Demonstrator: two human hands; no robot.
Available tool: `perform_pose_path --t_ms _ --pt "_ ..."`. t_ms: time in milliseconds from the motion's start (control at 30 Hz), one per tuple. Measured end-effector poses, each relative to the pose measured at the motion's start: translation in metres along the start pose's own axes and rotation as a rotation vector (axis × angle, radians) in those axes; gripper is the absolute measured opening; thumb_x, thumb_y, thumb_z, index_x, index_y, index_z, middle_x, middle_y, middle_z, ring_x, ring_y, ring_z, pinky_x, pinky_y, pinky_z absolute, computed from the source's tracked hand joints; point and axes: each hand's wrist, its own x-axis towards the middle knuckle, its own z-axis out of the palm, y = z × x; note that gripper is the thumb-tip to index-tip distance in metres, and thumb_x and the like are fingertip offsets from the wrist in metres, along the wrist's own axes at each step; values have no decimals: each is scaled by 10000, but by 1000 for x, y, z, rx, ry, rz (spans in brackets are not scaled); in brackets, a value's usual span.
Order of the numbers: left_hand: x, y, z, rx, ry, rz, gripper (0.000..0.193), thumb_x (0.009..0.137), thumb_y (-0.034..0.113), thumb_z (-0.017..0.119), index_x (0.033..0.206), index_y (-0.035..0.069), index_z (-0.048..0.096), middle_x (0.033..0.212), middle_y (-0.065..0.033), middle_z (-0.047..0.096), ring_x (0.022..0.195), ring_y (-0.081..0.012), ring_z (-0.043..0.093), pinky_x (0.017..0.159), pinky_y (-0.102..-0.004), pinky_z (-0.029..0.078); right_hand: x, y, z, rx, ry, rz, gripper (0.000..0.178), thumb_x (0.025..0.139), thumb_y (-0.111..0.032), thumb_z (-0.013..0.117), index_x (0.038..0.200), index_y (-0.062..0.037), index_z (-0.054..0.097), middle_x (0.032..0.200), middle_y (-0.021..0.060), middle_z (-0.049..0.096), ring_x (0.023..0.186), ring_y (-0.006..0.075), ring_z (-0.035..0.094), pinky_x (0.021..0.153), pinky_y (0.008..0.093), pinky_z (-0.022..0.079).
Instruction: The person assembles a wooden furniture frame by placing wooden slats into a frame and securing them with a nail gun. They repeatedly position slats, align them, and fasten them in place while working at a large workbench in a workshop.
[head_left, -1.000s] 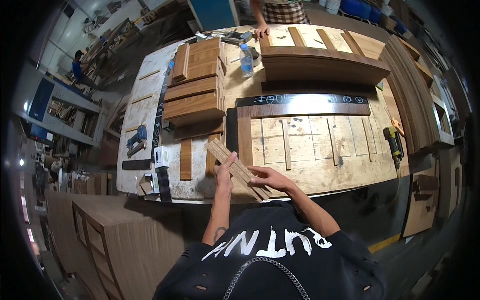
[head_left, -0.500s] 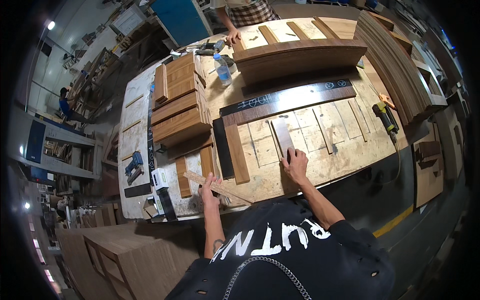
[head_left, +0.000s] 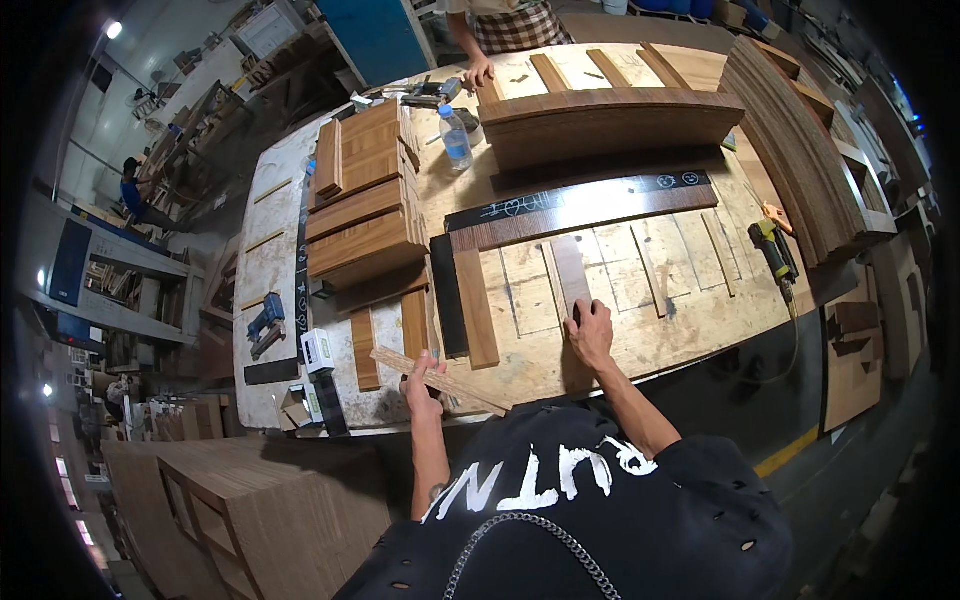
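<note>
My left hand (head_left: 424,388) is closed around a narrow wooden strip (head_left: 455,389), which slants down to the right over the table's near edge. My right hand (head_left: 591,336) grips the near end of a short brown board (head_left: 571,268), fingers curled on it. That board rests beside a thin upright-looking strip (head_left: 553,278) inside pencilled outlines on the worktable (head_left: 625,340). Beyond it runs a long dark-edged board (head_left: 590,210). Left of my right hand lies another wooden board (head_left: 476,310), with a black strip (head_left: 449,300) along its side.
Stacked wooden panels (head_left: 370,235) stand on the left, a long panel stack (head_left: 610,125) at the back. Also there are a water bottle (head_left: 455,138), a blue nail gun (head_left: 267,322), and a green-black power tool (head_left: 772,252) with a cord. Across the table another person's hand (head_left: 480,72) rests near wood.
The bright glare on the board under my right hand has gone, so its angle has changed slightly. My left hand still holds its strip. The whole view has shifted a little.
</note>
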Motion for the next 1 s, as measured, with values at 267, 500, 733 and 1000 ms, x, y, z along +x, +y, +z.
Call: perform_pose_path --t_ms 267,500,733,1000 --pt "-11 2 49 85 -237 0 619 857 330 835 1276 -33 560 1088 -153 664 1013 -327 693 828 -447 594 38 -1 -1 -16 -37 17 554 813 -323 798 1238 -35 591 1090 249 575 1014 431 580 876 515 505" --pt "-34 -25 103 16 -482 -85 653 908 342 791 1326 -78 517 1195 -208 656 1092 -360 680 922 -484 580 -12 -65 -62 822 -979 -26 947 869 -541 772 1580 -69 362 1408 295 565 1292 350 571 1069 428 462" --pt "-27 -43 96 -29 -372 -141 891 873 408 818 1441 -109 366 1416 -325 505 1293 -471 553 995 -558 550 -27 20 -95 950 -561 388 745 846 -294 853 1470 -51 526 1125 190 714 1025 216 681 861 349 548" --pt "10 -21 34 -7 -289 -97 735 917 433 762 1433 21 439 1310 -238 585 1198 -409 616 951 -505 558 43 169 -142 -312 -26 226 746 872 -497 735 1448 -77 515 1316 236 601 1187 453 567 970 535 496"
